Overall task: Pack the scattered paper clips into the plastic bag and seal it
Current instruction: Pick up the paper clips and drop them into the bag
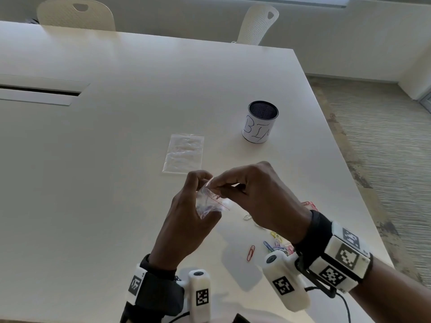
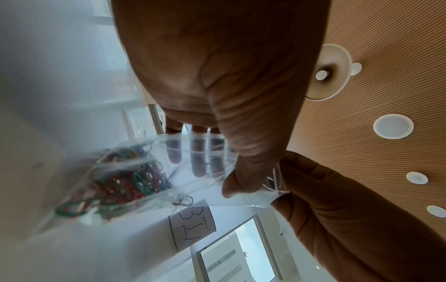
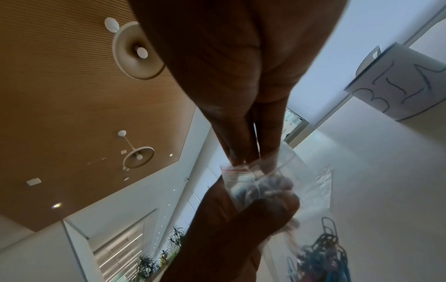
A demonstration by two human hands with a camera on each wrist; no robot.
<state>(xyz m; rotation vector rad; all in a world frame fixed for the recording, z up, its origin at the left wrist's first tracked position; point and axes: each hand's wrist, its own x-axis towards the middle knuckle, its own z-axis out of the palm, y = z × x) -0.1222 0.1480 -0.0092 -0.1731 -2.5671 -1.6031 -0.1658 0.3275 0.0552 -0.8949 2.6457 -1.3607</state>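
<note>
My left hand (image 1: 201, 181) holds a small clear zip bag (image 1: 211, 203) up above the table, thumb in front and fingers behind it. Colourful paper clips (image 2: 125, 181) lie bunched in the bag's (image 2: 154, 171) bottom. My right hand (image 1: 215, 185) pinches a thin white paper clip (image 2: 275, 179) between thumb and fingers right at the bag's mouth, by its red zip line (image 3: 237, 168). More loose clips (image 1: 277, 243) lie on the table under my right wrist, with a red clip (image 1: 251, 252) and a white clip (image 1: 247, 216) apart from them.
A second clear bag (image 1: 184, 153) lies flat on the white table (image 1: 116, 159) beyond my hands. A cup labelled BIN (image 1: 260, 122) stands at the back right. The table's right edge (image 1: 345, 173) runs close by. Two chairs stand at the far side.
</note>
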